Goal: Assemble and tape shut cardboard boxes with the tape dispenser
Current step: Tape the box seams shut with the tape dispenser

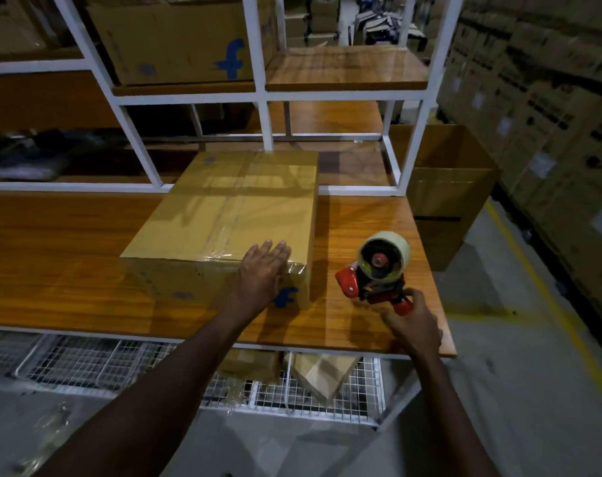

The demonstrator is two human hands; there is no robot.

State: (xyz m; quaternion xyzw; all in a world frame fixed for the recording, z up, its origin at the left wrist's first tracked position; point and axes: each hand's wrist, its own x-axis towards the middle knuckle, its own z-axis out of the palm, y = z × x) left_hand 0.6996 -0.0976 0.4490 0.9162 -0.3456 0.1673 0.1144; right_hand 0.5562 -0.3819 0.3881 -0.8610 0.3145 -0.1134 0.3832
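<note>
- A dim warehouse is shown: a wooden table fills the middle of the frame, a white shelf frame is raised behind it, and stacked cartons are seen along the right edge.
- The cardboard box is set at the centre of the frame, flaps closed, with clear tape laid along the top seam and folded over the near edge.
- The left hand is laid flat, fingers straight, on that near edge. It is judged to be smoothing the tape end and steadying the box.
- The tape dispenser is kept at centre right, near the box but apart from it. Whether it rests on the table cannot be told.
- Its handle is gripped by the right hand, fingers curled round it, probably so that another strip can be started.
</note>
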